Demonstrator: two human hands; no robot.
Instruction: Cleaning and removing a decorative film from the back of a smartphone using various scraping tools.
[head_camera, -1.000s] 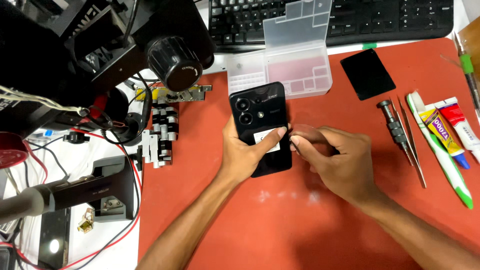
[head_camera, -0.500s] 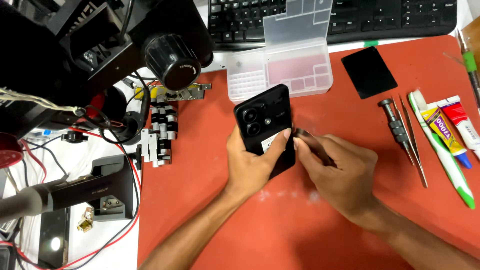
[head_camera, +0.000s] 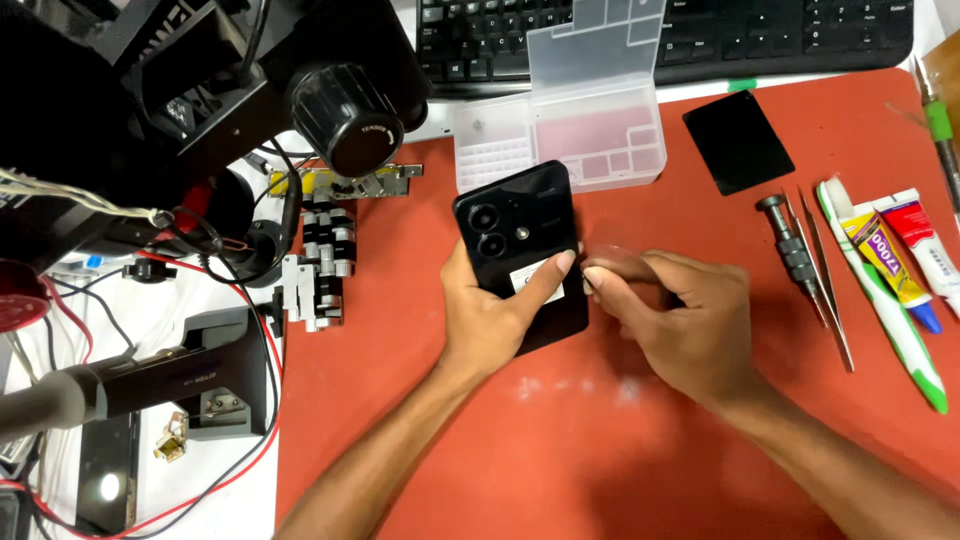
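Note:
My left hand (head_camera: 488, 322) grips a black phone (head_camera: 510, 222) from below, back side up and tilted, over the red mat (head_camera: 600, 450). My thumb rests on a white sticker (head_camera: 533, 284) on the phone's back. Two round camera lenses show near its top. My right hand (head_camera: 685, 312) is at the phone's right edge, fingertips pinched together on a small thin clear piece (head_camera: 610, 256) that is hard to make out.
A clear plastic parts box (head_camera: 590, 130) and a keyboard (head_camera: 700, 30) lie behind the phone. On the right are a black square pad (head_camera: 738, 140), screwdriver (head_camera: 790, 245), tweezers (head_camera: 828, 295), toothbrush (head_camera: 892, 315) and glue tubes (head_camera: 885, 255). A microscope (head_camera: 330, 100) and wired gear crowd the left.
My left hand has turned and tilted the phone, shifting it slightly left. My right hand stayed pinched at the phone's right edge and followed it.

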